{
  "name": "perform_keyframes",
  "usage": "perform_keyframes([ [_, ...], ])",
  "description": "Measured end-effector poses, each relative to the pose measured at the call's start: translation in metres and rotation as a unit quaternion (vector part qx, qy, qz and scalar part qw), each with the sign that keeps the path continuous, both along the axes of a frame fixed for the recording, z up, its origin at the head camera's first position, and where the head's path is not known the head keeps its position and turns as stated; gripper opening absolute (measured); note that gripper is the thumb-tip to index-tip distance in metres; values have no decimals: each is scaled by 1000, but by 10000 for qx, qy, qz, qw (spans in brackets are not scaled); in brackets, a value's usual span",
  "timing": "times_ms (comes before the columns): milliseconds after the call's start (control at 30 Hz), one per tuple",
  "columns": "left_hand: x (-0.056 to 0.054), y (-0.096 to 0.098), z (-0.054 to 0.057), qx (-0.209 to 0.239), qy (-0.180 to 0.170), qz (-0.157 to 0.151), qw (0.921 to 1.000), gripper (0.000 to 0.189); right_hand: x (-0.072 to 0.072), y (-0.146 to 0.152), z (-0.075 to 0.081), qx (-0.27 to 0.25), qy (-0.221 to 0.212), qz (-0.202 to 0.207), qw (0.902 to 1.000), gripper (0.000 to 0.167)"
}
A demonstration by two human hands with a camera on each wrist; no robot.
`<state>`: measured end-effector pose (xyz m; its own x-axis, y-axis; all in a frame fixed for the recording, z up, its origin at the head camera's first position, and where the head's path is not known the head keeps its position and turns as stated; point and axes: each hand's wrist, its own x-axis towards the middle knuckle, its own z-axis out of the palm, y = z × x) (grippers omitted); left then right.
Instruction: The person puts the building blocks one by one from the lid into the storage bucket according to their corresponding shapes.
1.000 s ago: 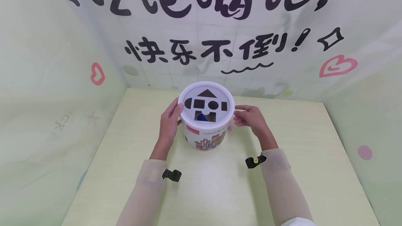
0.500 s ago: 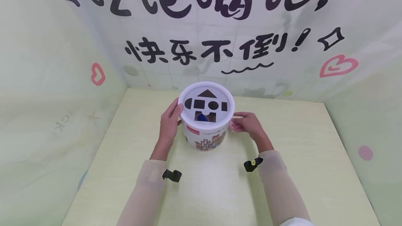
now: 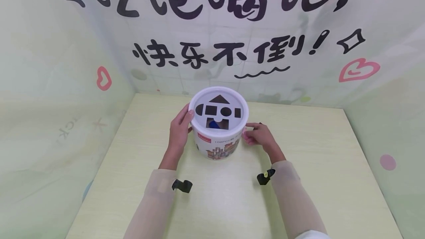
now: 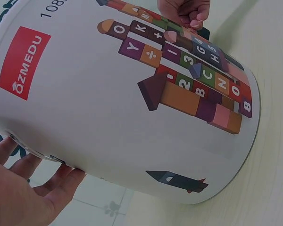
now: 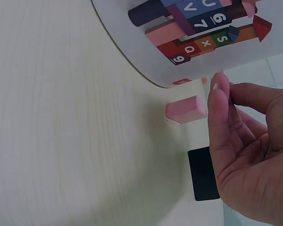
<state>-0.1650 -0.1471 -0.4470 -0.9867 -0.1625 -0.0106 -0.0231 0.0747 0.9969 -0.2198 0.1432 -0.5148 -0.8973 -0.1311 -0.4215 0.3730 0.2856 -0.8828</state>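
A white bucket (image 3: pixel 217 146), printed with letter blocks, stands on the table near the back wall. Its round lid (image 3: pixel 235 123) has several shaped holes; something blue (image 3: pixel 214 124) shows through the lowest. My left hand (image 3: pixel 179 130) grips the bucket's left side, thumb at the rim; in the left wrist view its fingers (image 4: pixel 61 183) lie along the wall. My right hand (image 3: pixel 260 135) is by the bucket's right side, index fingertip right at the wall. In the right wrist view the fingers bend loosely toward the thumb, nothing visible between them. A pink block (image 5: pixel 185 109) lies beyond that hand's fingertips.
A flat black piece (image 5: pixel 203 174) lies behind my right hand, partly hidden by it. The pale wooden table (image 3: pixel 212 202) is bounded by printed walls at the back (image 3: pixel 186 80) and both sides. Dark devices are strapped at both wrists.
My right hand has shifted slightly left and toward me along the bucket's side, and a dark edge now shows behind it. The left hand and bucket have stayed put.
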Motion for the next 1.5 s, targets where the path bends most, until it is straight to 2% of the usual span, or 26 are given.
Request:
perform_keyframes([
  [567, 1, 0, 1, 38, 49, -34, 10000, 46, 4, -5, -19, -58, -127, -215, 9997, 49],
  [1200, 2, 2, 9, 37, -96, -26, 9999, 46, 3, -8, -25, 183, 183, -52, 9997, 48],
  [1500, 0, 0, 1, 52, 71, -35, 10000, 45, 2, -8, -25, 226, 218, -71, 9995, 46],
])
